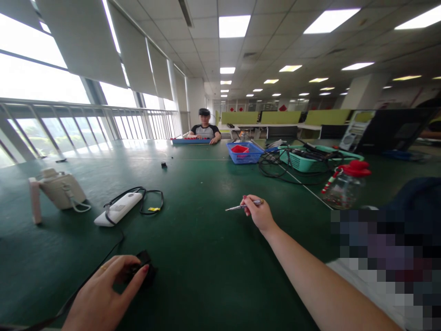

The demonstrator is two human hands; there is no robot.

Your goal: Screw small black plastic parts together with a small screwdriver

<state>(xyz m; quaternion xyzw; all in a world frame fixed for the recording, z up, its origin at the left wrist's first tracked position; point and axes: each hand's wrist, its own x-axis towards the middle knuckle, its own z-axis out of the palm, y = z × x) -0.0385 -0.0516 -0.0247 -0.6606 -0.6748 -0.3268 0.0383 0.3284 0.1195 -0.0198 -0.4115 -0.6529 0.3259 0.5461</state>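
Note:
At the lower left, my left hand (pixel 103 289) has its thumb and fingers closed around a small, dark black boxy part (pixel 148 271) at table level; what kind of part it is I cannot make out. My right hand (pixel 260 214) is near the middle of the table, pinching a slim screwdriver (pixel 236 208) held almost level. Its pale metal shaft points left, and the end of the handle shows behind my fingers. The two hands are well apart. Behind my left hand, a black cable (pixel 115 246) runs toward a white oblong device (pixel 120 209).
On the left stands a beige bottle (pixel 64 188) with a strap. Farther off are a blue basket (pixel 243 158), a green basket (pixel 299 161) with cables, and a red-lidded clear jar (pixel 346 188). A small black piece (pixel 164 165) lies mid-table. Another person (pixel 206 131) sits at the far end.

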